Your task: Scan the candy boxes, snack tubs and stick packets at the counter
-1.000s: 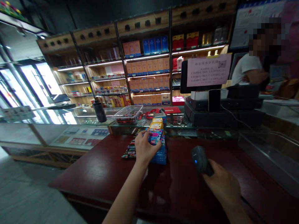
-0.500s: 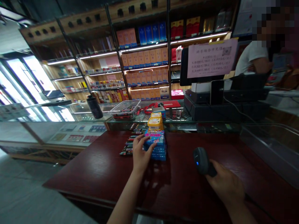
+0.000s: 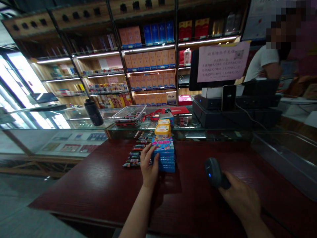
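Note:
A stack of blue candy boxes (image 3: 166, 157) with pink lettering stands on the dark red tabletop. My left hand (image 3: 149, 164) is at its left front side, thumb and fingers apart and seemingly touching the boxes without wrapping round them. To the right, my right hand (image 3: 241, 195) grips a black barcode scanner (image 3: 213, 172) with a blue light lit, its head raised over the table. Behind the blue stack sit yellow-lidded tubs (image 3: 162, 129). Left of it lies a row of dark wrapped sticks (image 3: 132, 159), partly hidden by my left hand.
On the glass counter behind are a clear plastic tray (image 3: 130, 115), a dark bottle (image 3: 93, 113) and a monitor (image 3: 194, 71) with a pink notice. A clear bin (image 3: 284, 158) stands at right. A person in a white top (image 3: 264, 61) is beyond the counter.
My left hand has slid from the stack's top edge down to its left side, with the thumb drawn back. The scanner stays in my right hand. The view has shifted slightly.

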Demonstrator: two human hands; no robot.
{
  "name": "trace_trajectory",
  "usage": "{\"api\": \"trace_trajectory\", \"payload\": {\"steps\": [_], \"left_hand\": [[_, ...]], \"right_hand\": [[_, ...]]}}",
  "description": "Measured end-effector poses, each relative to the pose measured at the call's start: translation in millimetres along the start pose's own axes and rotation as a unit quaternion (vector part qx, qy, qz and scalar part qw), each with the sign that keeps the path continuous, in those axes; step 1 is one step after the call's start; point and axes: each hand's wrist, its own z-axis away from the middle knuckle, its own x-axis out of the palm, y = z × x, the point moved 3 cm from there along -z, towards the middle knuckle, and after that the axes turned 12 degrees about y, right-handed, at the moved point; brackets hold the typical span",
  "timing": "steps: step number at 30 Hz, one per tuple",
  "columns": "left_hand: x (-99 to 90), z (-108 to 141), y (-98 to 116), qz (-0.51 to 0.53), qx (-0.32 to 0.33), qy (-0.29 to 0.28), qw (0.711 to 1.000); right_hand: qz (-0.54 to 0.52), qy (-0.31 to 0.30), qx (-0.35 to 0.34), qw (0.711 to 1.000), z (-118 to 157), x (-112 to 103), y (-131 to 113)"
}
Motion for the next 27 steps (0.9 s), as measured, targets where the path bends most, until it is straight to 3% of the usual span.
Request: {"api": "trace_trajectory", "payload": {"steps": [4, 11, 19, 27], "left_hand": [[-1.4, 6.8, -2.2, -0.008, 0.019, 0.01, 1.0], [-5.1, 20.2, -12.5, -0.047, -0.024, 0.028, 0.998], [-8.3, 22.1, -4.7, -0.124, 0.085, -0.02, 0.988], [-6.3, 21.6, -13.0, -0.105, 0.046, -0.018, 0.993]], "right_hand": [[0.01, 0.018, -0.001, 1.0, 1.3, 0.0, 1.3], [0.027, -0.002, 0.009, 1.0, -0.7, 3.6, 8.8], [0.017, -0.005, -0.034, 0.999, 3.0, 0.4, 0.4], [-0.004, 0.034, -0.025, 0.999, 5.9, 3.3, 0.5]]}}
